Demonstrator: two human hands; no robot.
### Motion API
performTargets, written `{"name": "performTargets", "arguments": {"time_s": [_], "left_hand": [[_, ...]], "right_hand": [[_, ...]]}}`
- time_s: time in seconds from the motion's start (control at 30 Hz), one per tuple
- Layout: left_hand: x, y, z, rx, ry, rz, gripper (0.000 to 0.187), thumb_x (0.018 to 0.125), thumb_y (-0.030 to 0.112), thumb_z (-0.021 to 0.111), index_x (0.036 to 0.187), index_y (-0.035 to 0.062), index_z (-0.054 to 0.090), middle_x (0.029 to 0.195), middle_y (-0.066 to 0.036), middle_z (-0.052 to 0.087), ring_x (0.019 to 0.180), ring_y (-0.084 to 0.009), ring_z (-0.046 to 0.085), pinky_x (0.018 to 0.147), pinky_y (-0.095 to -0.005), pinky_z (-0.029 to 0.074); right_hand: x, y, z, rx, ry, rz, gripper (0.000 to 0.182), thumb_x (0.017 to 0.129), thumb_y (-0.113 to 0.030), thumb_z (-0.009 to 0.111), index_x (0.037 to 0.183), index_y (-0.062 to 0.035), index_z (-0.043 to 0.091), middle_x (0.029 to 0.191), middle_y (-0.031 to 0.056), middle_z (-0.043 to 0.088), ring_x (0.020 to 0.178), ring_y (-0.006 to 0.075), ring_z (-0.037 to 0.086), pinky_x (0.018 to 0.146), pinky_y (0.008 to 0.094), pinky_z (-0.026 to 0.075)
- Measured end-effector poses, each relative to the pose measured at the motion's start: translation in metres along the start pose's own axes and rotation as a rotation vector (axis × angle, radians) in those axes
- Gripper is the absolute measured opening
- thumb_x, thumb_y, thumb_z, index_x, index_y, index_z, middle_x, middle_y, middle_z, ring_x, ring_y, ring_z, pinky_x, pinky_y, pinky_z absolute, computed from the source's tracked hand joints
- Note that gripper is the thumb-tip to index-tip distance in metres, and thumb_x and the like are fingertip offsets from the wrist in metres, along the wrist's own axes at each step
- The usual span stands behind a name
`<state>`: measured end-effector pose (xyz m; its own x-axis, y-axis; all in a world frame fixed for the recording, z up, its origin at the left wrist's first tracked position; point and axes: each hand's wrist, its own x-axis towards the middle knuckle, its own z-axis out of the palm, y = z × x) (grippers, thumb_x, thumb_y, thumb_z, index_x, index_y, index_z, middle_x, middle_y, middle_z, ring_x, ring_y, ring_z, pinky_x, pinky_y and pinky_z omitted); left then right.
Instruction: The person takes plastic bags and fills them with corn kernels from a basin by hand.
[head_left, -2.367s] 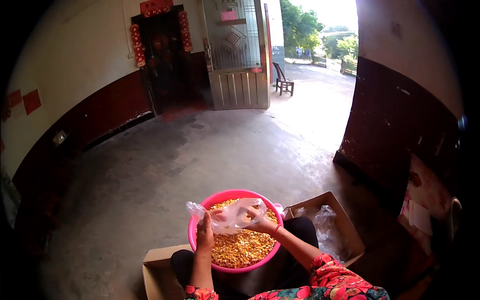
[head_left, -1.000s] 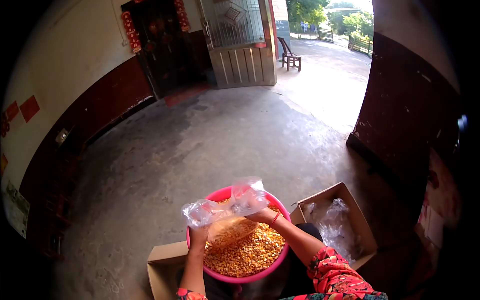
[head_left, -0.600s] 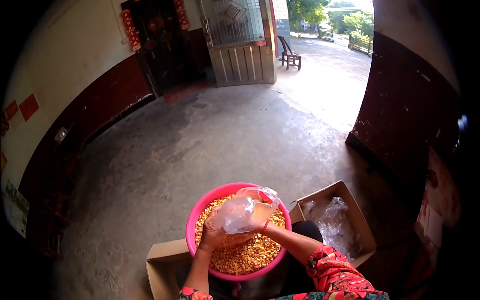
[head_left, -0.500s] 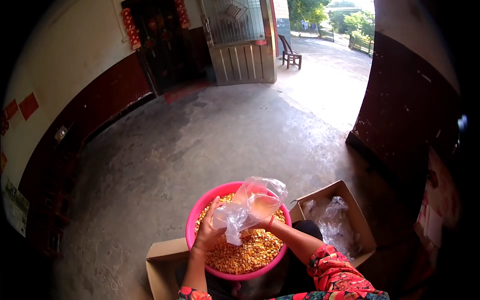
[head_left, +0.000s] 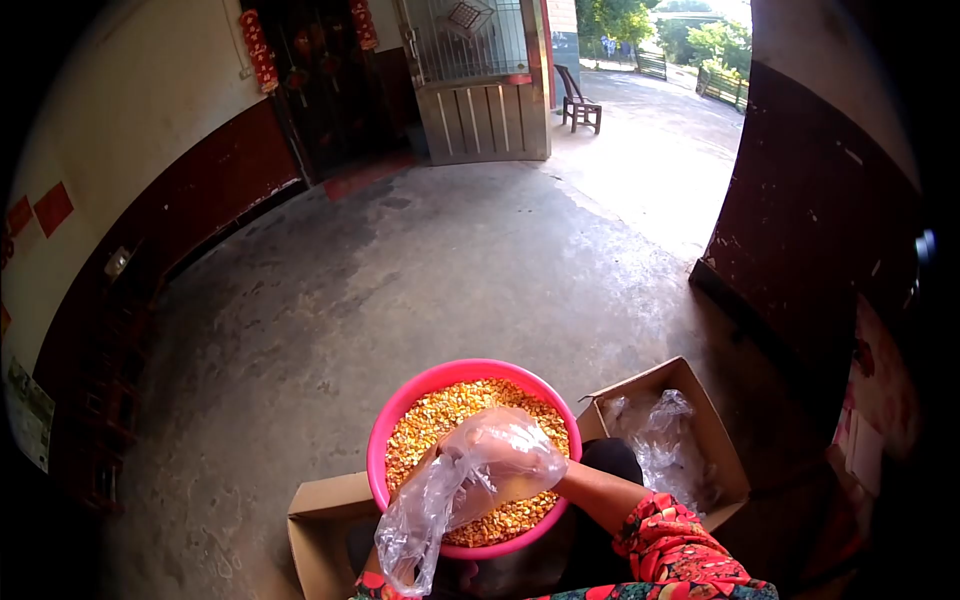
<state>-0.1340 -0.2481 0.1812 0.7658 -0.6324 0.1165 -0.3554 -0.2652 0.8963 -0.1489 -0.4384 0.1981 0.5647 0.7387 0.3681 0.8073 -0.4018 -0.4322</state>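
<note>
A clear plastic bag is stretched out over a pink basin full of yellow corn kernels. Its crumpled left end droops across my left forearm. Behind the film, my left hand is mostly covered; it is closed on the bag near its gathered middle. My right hand shows only hazily through the plastic, which covers it as far as the wrist. The fingers of this hand cannot be made out. Both hands are above the corn.
On the right stands an open cardboard box holding clear plastic bags. Another cardboard box is left of the basin. Concrete floor stretches to a metal door, with a wooden chair outside.
The bag has come down and toward me, its loose end swinging left over my left forearm. Plastic now covers my right hand, and more corn shows at the back of the basin.
</note>
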Motion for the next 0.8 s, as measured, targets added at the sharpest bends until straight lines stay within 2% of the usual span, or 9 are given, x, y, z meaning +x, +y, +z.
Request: {"name": "performTargets", "arguments": {"time_s": [0.17,0.23,0.37,0.4,0.47,0.5,0.63,0.7,0.8], "left_hand": [[-0.004,-0.001,-0.001,-0.074,0.04,-0.012,0.056,0.079,0.022,0.068,0.125,0.0004,0.043,0.124,-0.013,0.05,0.114,-0.0194,0.048,0.097,-0.0343,0.042],[-0.005,-0.001,-0.001,-0.106,0.055,-0.014,0.053,0.081,0.023,0.066,0.123,0.0005,0.044,0.122,-0.013,0.051,0.112,-0.0194,0.049,0.096,-0.0343,0.043],[-0.005,-0.003,-0.004,-0.183,0.094,-0.016,0.046,0.084,0.024,0.063,0.12,0.0005,0.047,0.118,-0.013,0.054,0.109,-0.0195,0.052,0.095,-0.0345,0.044],[-0.005,-0.003,-0.004,-0.212,0.106,-0.019,0.044,0.084,0.024,0.062,0.119,0.0005,0.048,0.117,-0.013,0.055,0.108,-0.0196,0.052,0.095,-0.0346,0.044],[-0.005,-0.002,-0.006,-0.264,0.128,-0.016,0.041,0.086,0.024,0.06,0.118,0.0006,0.049,0.115,-0.013,0.056,0.106,-0.0196,0.054,0.094,-0.0347,0.044],[-0.005,-0.003,-0.006,-0.293,0.141,-0.016,0.04,0.086,0.024,0.059,0.117,0.0006,0.05,0.114,-0.013,0.057,0.106,-0.0196,0.054,0.094,-0.0347,0.045],[-0.003,-0.003,-0.008,-0.394,0.181,-0.006,0.034,0.089,0.025,0.056,0.114,0.0006,0.052,0.11,-0.012,0.059,0.102,-0.0197,0.057,0.093,-0.0349,0.046],[-0.003,-0.005,-0.01,-0.429,0.193,0.0,0.032,0.091,0.025,0.054,0.112,0.0006,0.054,0.108,-0.012,0.061,0.1,-0.0198,0.058,0.092,-0.035,0.046],[0.0,-0.007,-0.013,-0.465,0.211,0.013,0.03,0.093,0.026,0.051,0.11,0.0007,0.056,0.106,-0.012,0.063,0.098,-0.0198,0.06,0.091,-0.0351,0.047]], "right_hand": [[0.019,0.0,0.005,-0.214,-0.108,-0.012,0.024,0.072,-0.023,0.063,0.094,-0.0159,0.056,0.099,0.0018,0.054,0.096,0.0158,0.049,0.086,0.0335,0.037],[0.021,0.003,0.015,-0.273,-0.078,0.04,0.023,0.069,-0.029,0.059,0.088,-0.0185,0.056,0.092,-0.0003,0.05,0.094,0.015,0.046,0.088,0.0322,0.032],[0.008,0.033,0.036,-0.195,0.176,-0.062,0.026,0.065,-0.031,0.066,0.085,-0.0161,0.06,0.097,0.0032,0.057,0.097,0.0219,0.051,0.084,0.0387,0.037],[0.0,0.033,0.031,-0.257,0.256,-0.075,0.03,0.069,-0.029,0.065,0.096,-0.0168,0.06,0.104,0.0051,0.056,0.104,0.0238,0.05,0.092,0.039,0.035],[0.008,0.025,0.001,0.201,0.43,-0.262,0.054,0.055,-0.028,0.075,0.106,-0.012,0.062,0.099,0.0107,0.06,0.091,0.0319,0.056,0.084,0.044,0.042],[-0.003,0.007,-0.027,0.098,0.105,0.14,0.06,0.071,-0.028,0.075,0.122,-0.0067,0.053,0.126,0.0138,0.05,0.119,0.0297,0.046,0.104,0.0386,0.032],[-0.002,0.021,-0.029,0.347,0.263,0.057,0.063,0.073,-0.025,0.075,0.125,-0.0037,0.048,0.12,0.0157,0.053,0.112,0.0275,0.051,0.097,0.0383,0.041],[-0.007,0.022,-0.031,0.335,0.055,0.224,0.063,0.074,-0.032,0.072,0.126,-0.0061,0.048,0.113,0.0177,0.055,0.103,0.0303,0.056,0.088,0.0418,0.045],[-0.009,0.018,-0.027,0.397,0.037,0.294,0.062,0.078,-0.036,0.07,0.127,-0.006,0.047,0.111,0.0183,0.056,0.091,0.0267,0.06,0.081,0.0394,0.048]]}}
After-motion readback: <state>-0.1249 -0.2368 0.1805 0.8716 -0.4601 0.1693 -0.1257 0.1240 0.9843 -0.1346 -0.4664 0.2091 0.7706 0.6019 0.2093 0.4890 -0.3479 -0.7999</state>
